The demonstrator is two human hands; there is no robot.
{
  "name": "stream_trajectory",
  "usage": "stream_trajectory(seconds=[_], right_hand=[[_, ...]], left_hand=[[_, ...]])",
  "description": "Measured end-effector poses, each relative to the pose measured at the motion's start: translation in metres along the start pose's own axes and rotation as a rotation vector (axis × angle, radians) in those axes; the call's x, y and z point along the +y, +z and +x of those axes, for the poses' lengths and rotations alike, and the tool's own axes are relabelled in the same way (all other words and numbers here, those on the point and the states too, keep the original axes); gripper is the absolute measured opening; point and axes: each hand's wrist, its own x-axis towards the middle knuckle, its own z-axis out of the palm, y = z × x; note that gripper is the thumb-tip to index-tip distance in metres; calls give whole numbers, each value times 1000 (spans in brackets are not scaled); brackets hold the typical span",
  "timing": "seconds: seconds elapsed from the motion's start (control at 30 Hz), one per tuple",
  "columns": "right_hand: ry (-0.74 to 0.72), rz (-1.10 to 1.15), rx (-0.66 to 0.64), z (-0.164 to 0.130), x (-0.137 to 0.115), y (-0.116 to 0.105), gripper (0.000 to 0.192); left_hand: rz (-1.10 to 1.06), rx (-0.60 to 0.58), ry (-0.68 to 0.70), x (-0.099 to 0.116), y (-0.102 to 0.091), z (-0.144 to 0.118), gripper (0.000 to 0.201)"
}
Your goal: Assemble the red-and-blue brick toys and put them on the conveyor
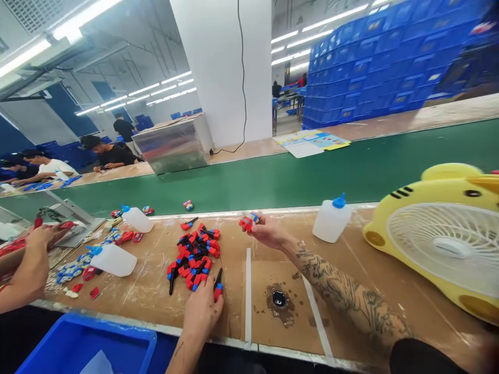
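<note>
Right hand point(268, 232) pinches a small red-white-blue plastic toy point(247, 223), likely light, stiff, best edge-held; left hand point(203, 306), I can't tell.

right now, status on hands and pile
Left hand at red-blue-black plastic pile, near edge. Right hand holding small red-white-blue piece. White blue-capped bottle to its right.
</note>
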Motion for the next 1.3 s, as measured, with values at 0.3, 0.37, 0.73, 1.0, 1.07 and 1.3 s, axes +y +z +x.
stream_trajectory(seconds=[0.3,0.37,0.73,1.0,1.07,1.3], right_hand=[[92,30,-1,-62,-10,-20,53],[101,37,100,-66,0,-34,50],[86,193,251,-90,25,-79,48],[114,235,178,-83,27,-85,44],[115,234,189,-83,27,-85,45],[111,266,192,-85,23,-85,48]], left_hand=[[-1266,4,-334,13,-8,-37,58],[-1310,28,-223,29,-4,-43,55],[-309,-139,863,77,5,-12,47],[99,-259,1086,97,-5,10,51],[145,-268,1121,102,-8,12,50],[19,-237,1111,102,-17,18,54]])
